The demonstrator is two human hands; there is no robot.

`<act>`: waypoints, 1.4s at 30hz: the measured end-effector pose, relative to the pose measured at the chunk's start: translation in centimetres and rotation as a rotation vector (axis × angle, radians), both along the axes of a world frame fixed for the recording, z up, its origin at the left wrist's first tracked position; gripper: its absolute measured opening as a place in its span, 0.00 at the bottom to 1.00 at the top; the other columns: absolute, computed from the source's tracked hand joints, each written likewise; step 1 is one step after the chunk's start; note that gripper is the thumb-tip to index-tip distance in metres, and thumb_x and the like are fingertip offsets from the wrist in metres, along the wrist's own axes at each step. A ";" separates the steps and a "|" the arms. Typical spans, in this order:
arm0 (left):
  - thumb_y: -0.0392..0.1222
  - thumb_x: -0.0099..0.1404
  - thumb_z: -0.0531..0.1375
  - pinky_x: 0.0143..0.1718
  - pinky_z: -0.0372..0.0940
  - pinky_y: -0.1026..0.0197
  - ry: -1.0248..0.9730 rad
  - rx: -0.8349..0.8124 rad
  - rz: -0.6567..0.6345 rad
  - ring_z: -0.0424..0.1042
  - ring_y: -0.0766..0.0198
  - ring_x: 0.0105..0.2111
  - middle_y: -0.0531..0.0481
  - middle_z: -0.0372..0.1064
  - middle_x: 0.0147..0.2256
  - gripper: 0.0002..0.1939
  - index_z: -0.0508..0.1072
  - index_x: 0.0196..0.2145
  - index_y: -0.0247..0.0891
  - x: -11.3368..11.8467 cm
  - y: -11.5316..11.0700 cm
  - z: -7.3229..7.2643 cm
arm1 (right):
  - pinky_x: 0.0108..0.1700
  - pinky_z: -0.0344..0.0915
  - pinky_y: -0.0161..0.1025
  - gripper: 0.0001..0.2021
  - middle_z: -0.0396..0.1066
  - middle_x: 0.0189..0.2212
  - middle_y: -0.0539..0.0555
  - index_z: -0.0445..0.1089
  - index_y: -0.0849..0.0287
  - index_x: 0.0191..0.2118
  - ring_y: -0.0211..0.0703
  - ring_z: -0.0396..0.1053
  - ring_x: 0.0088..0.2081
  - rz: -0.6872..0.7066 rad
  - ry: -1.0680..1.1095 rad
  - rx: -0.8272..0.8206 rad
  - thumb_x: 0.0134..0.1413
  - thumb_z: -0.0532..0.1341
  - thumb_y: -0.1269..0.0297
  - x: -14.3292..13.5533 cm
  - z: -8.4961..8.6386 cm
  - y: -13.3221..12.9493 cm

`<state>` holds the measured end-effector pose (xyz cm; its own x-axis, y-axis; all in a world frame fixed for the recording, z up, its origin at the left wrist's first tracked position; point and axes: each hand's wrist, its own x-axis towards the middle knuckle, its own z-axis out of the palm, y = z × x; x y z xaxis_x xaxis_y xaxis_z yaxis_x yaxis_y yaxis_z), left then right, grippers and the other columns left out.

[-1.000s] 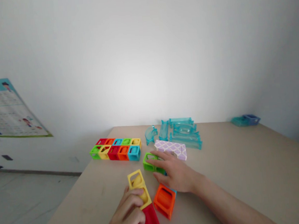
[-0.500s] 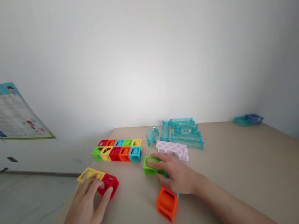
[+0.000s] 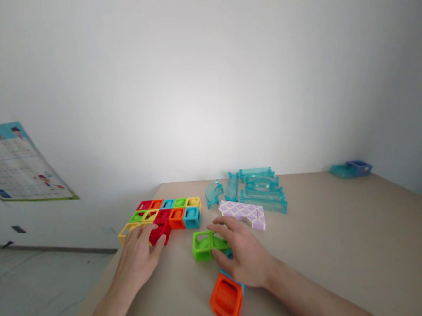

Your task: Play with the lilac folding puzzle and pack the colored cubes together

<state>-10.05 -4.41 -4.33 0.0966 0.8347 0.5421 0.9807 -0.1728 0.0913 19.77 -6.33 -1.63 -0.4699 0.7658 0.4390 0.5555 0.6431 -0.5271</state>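
My left hand (image 3: 140,253) grips a joined pair of hollow cube blocks, a yellow block (image 3: 125,231) and a red block (image 3: 161,233). The pair sits against the front of two rows of coloured cube blocks (image 3: 177,218). My right hand (image 3: 242,250) curls over a pair of green cube blocks (image 3: 202,246), thumb and fingers closed on the right-hand one. Under that hand a blue block is partly hidden. An orange block (image 3: 226,300) lies tilted just in front, with a bit of blue behind it.
Behind my right hand lies a lilac lattice-patterned piece (image 3: 242,211). Several clear teal track pieces (image 3: 263,193) rest near the wall. A blue basket-like piece (image 3: 359,167) is at the far right corner. The table's left edge drops to the floor.
My left hand has pushed the yellow and red pair forward against the block rows. My right hand has drawn the green pair and the orange block slightly left and nearer.
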 end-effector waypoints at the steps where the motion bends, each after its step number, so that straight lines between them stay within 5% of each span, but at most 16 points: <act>1: 0.50 0.67 0.53 0.53 0.63 0.47 0.009 0.014 -0.002 0.69 0.47 0.48 0.37 0.71 0.43 0.19 0.73 0.45 0.33 -0.1 0.1 -0.1 | 0.58 0.61 0.48 0.24 0.65 0.53 0.61 0.67 0.60 0.56 0.52 0.64 0.54 -0.040 0.014 0.018 0.52 0.60 0.66 -0.1 0.0 0.0; 8: 0.58 0.64 0.55 0.50 0.67 0.47 0.100 0.060 0.045 0.71 0.48 0.44 0.36 0.67 0.45 0.27 0.73 0.50 0.34 -1.6 0.7 1.0 | 0.48 0.66 0.45 0.19 0.68 0.44 0.59 0.71 0.60 0.49 0.50 0.68 0.44 -0.175 0.035 -0.072 0.48 0.61 0.69 -0.3 0.0 0.1; 11: 0.62 0.63 0.56 0.56 0.61 0.41 0.193 0.048 0.037 0.65 0.42 0.53 0.35 0.65 0.52 0.30 0.73 0.53 0.37 -2.6 1.8 2.0 | 0.44 0.66 0.42 0.16 0.69 0.41 0.57 0.72 0.60 0.47 0.47 0.69 0.40 -0.169 0.071 -0.091 0.49 0.62 0.70 -0.5 -0.2 0.3; 14: 0.60 0.67 0.51 0.60 0.56 0.40 0.221 -0.069 -0.059 0.56 0.42 0.62 0.41 0.60 0.61 0.28 0.70 0.58 0.43 -3.2 3.1 2.1 | 0.40 0.66 0.41 0.15 0.69 0.38 0.55 0.72 0.60 0.45 0.44 0.69 0.36 -0.167 0.122 -0.115 0.49 0.63 0.71 -0.8 -0.4 0.6; 17: 0.56 0.71 0.46 0.59 0.58 0.43 0.178 -0.178 -0.093 0.59 0.48 0.61 0.45 0.60 0.62 0.27 0.66 0.61 0.46 -3.0 3.6 1.3 | 0.37 0.67 0.40 0.14 0.70 0.36 0.54 0.72 0.60 0.44 0.42 0.69 0.33 -0.164 0.188 -0.145 0.48 0.63 0.71 -1.0 -0.9 0.9; 29: 0.64 0.64 0.53 0.60 0.54 0.35 0.143 -0.141 -0.153 0.56 0.40 0.62 0.41 0.58 0.63 0.35 0.65 0.61 0.40 3.0 1.1 0.9 | 0.43 0.69 0.41 0.13 0.70 0.41 0.54 0.71 0.56 0.47 0.45 0.70 0.40 -0.168 0.327 -0.122 0.54 0.62 0.68 -3.1 -2.3 1.9; 34: 0.54 0.69 0.51 0.60 0.59 0.45 -0.111 -0.068 -0.288 0.59 0.51 0.61 0.42 0.61 0.60 0.24 0.67 0.58 0.42 6.2 -2.3 1.5 | 0.52 0.66 0.45 0.14 0.67 0.43 0.56 0.71 0.56 0.48 0.46 0.68 0.48 -0.150 0.356 -0.003 0.62 0.52 0.69 -2.6 -2.1 2.4; 37: 0.57 0.62 0.59 0.63 0.53 0.41 -0.015 -0.102 -0.507 0.52 0.46 0.64 0.43 0.56 0.63 0.32 0.62 0.61 0.45 8.7 -5.4 2.1 | 0.58 0.61 0.49 0.16 0.67 0.49 0.58 0.72 0.56 0.49 0.49 0.64 0.54 -0.164 0.356 0.036 0.63 0.50 0.69 -1.8 -2.4 2.9; 42: 0.43 0.63 0.58 0.65 0.41 0.30 0.127 -0.132 -0.421 0.45 0.42 0.67 0.45 0.53 0.65 0.33 0.57 0.65 0.48 8.6 -5.8 2.2 | 0.64 0.56 0.51 0.18 0.66 0.56 0.58 0.72 0.57 0.53 0.50 0.61 0.59 -0.167 0.313 -0.042 0.64 0.50 0.66 -1.4 -2.9 3.4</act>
